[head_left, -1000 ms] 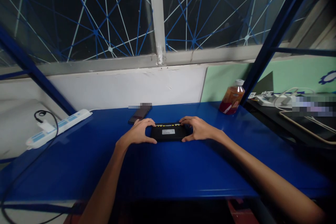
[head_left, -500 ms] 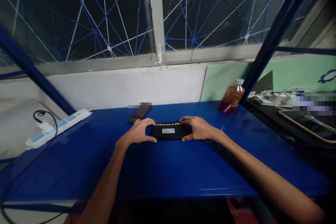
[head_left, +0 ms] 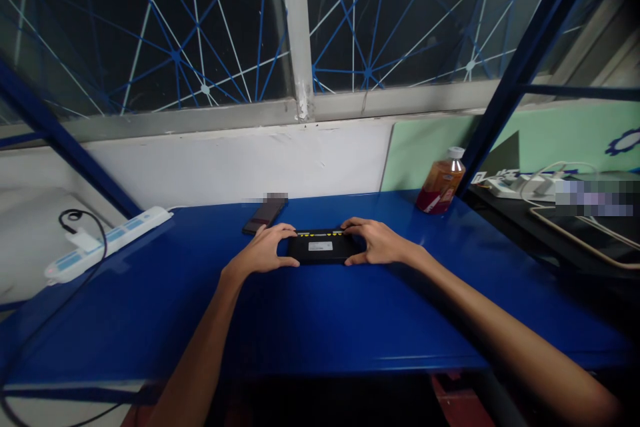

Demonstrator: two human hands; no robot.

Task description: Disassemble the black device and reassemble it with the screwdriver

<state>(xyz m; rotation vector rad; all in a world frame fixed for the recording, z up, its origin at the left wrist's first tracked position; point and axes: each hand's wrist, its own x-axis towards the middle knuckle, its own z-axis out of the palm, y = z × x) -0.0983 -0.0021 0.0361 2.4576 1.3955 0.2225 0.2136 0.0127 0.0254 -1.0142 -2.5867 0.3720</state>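
Observation:
A flat black box [head_left: 320, 255] lies at the middle of the blue table, with a white label on its upper face and a row of yellow marks along its far edge. My left hand [head_left: 264, 248] grips its left end, thumb at the near edge and fingers at the far edge. At the opposite end, my right hand [head_left: 373, 242] holds it the same way. The two ends of the box are partly covered by my fingers. Just behind my left hand lies a dark phone [head_left: 265, 215], not touched by my fingers as far as I can see.
On the blue table [head_left: 345, 320], a white power strip [head_left: 113, 243] with a plugged-in black cable [head_left: 65, 303] lies at the left. A drink bottle [head_left: 441, 183] stands at the back right. Farther right, a black surface holds white cables [head_left: 545, 217]. Blue frame posts rise on both sides.
The camera view has shifted very slightly, so the table things sit a little higher in the picture. Both hands keep their hold on the black box, with no clear movement.

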